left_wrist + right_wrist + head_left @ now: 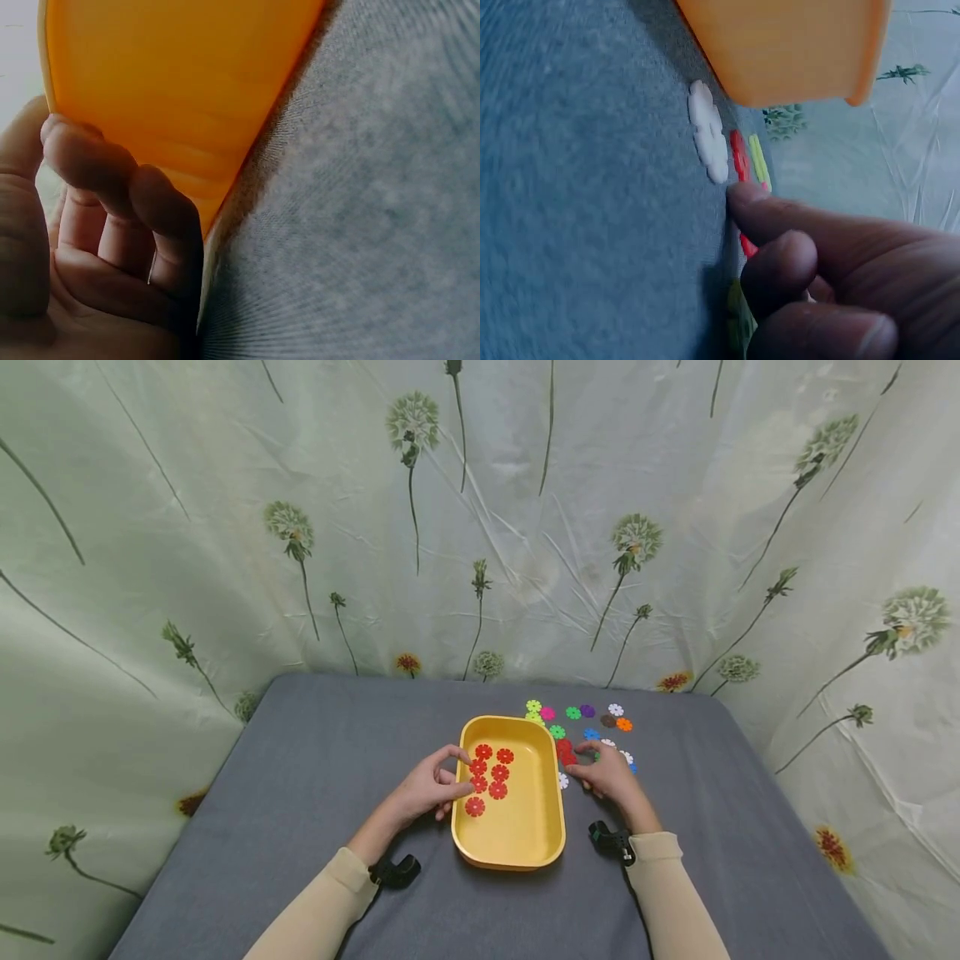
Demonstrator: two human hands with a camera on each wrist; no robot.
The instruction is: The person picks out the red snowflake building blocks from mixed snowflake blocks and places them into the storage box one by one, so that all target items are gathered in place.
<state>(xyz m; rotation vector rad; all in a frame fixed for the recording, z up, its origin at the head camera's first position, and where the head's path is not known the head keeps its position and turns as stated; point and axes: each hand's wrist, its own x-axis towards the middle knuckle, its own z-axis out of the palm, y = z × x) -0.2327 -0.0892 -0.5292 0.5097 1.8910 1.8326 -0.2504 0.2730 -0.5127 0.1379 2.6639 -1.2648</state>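
Two grips at work. Left grip (429, 787): thumb and fingers curled over the left wall of the yellow tray (528, 827); a light, steady hold should do. Just right of its fingertips, seven red discs (499, 772) lie inside the tray. Farther right, outside it, loose red discs (564, 747) at the tips of the right grip (613, 774). Its thumb and forefinger are spread; contact, can't tell. Best, I'd judge, to tilt one edge up before pinching, avoiding the white disc (563, 782) just nearer. Orange disc (624, 724) beyond that grip: leave undisturbed.
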